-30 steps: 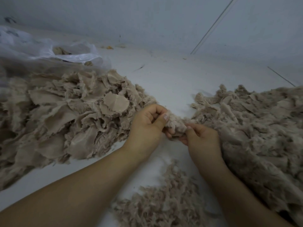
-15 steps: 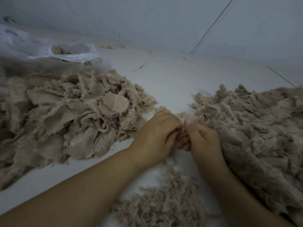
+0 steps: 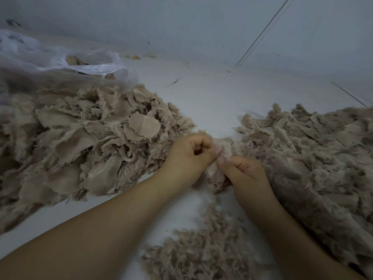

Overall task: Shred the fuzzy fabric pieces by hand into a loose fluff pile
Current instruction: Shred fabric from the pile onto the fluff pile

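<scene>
Big heap of fabric pieces [image 3: 84, 150] fills left of frame; furry mass [image 3: 314, 158] right; fluff pile [image 3: 201, 251] bottom centre; your left hand [image 3: 187, 158] and right hand [image 3: 246, 174], fingers curled, pinch one fuzzy scrap [image 3: 221, 152] at centre; soft, light, frays easily; pinch near torn edge.

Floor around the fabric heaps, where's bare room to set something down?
Bare floor lies beyond the hands, between the left heap and right heap, up to the wall. Near the fluff pile it is crowded.
</scene>
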